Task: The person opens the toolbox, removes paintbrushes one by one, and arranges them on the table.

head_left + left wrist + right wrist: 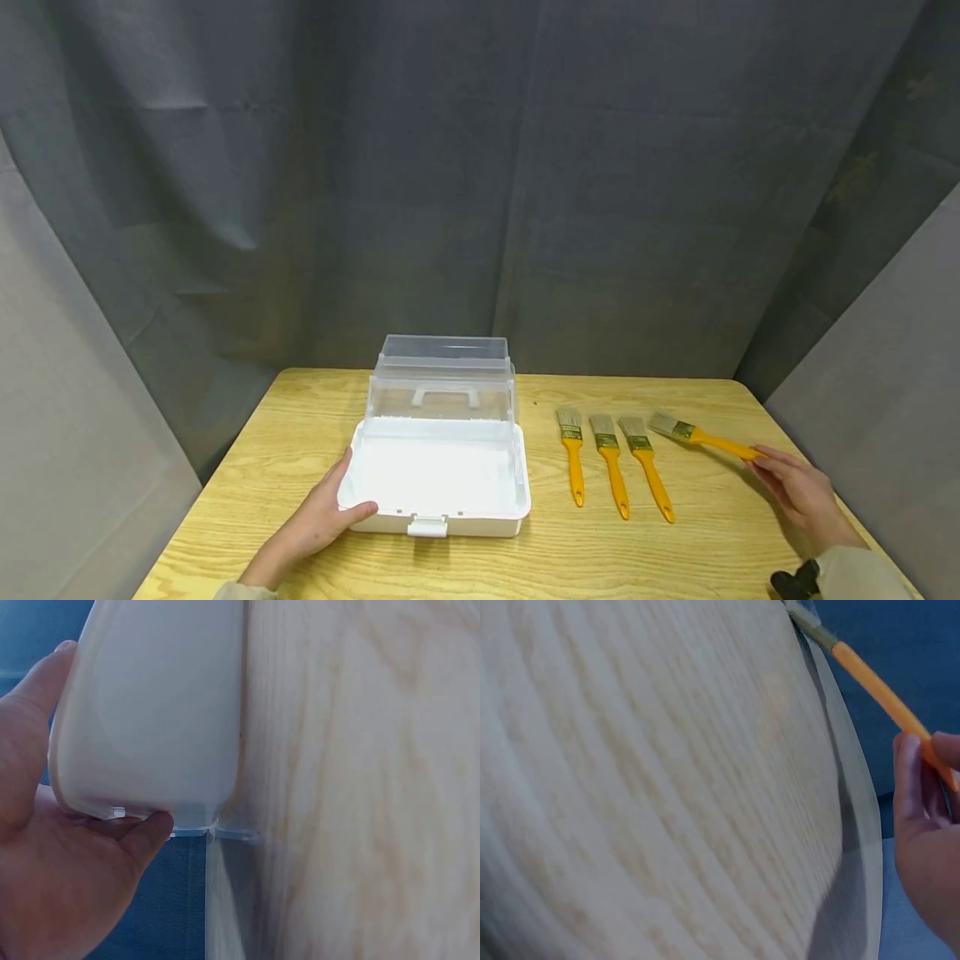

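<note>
On the left of the table stands a white plastic storage box [435, 527], its clear hinged lid [442, 367] raised at the back. My left hand [324, 517] grips the box's front left corner, thumb at the front rim and fingers along the left side. In the left wrist view, that hand [67, 855] holds the pale box wall [157, 712]. At the right, my right hand [802, 496] pinches the handle end of a paintbrush [720, 442] with a yellow handle. Its bristles point left, as the brush [877, 686] slants up from the fingers in the right wrist view.
Three more yellow-handled paintbrushes [573, 458], [611, 467], [648, 471] lie side by side between the box and my right hand, bristles toward the back. The wooden table [600, 558] ends at a dark grey curtain [615, 208], with pale panels at both sides.
</note>
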`<state>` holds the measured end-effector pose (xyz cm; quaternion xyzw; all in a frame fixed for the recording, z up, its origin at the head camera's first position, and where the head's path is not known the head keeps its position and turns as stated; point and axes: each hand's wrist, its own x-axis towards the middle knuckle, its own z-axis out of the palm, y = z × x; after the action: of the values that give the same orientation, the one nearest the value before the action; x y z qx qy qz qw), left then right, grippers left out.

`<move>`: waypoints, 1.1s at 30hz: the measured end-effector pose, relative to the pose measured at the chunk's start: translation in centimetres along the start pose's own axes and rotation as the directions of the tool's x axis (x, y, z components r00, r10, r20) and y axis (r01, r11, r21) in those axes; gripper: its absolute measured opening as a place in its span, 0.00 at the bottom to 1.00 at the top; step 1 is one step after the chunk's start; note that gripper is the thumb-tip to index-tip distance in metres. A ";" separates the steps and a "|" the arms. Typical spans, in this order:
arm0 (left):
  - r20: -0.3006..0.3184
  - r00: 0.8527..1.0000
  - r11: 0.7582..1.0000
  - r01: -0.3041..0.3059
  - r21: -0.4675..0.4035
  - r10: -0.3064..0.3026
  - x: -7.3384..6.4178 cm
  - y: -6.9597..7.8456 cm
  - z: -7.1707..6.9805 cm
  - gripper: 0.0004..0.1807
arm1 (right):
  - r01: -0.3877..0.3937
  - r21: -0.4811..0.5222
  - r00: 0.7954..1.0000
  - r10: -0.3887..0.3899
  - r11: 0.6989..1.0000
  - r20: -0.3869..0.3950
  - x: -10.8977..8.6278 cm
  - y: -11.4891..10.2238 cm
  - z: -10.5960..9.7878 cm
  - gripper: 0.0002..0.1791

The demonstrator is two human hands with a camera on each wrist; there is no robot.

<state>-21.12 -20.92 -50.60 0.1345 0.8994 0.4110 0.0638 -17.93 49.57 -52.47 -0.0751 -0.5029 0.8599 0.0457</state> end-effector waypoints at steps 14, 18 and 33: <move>-0.001 1.000 1.000 0.002 -0.002 -0.002 -0.1 0.2 -0.1 0.58 | -0.144 -0.944 0.970 -0.147 0.297 -0.195 -0.1 0.7 1.4 0.27; -0.005 1.000 1.000 0.004 -0.003 -0.004 0.0 0.2 -0.1 0.59 | -0.159 -0.926 0.983 -0.038 0.342 -0.182 -0.2 0.8 2.2 0.25; -0.010 1.000 1.000 -0.006 0.006 0.006 -0.1 0.1 0.1 0.58 | -0.199 -0.878 0.970 0.214 0.435 -0.114 -0.2 1.5 5.1 0.14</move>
<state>-21.01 -20.85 -50.58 0.1352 0.9006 0.4091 0.0575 -18.66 44.43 -51.35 -0.1423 -0.8620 0.4742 -0.1088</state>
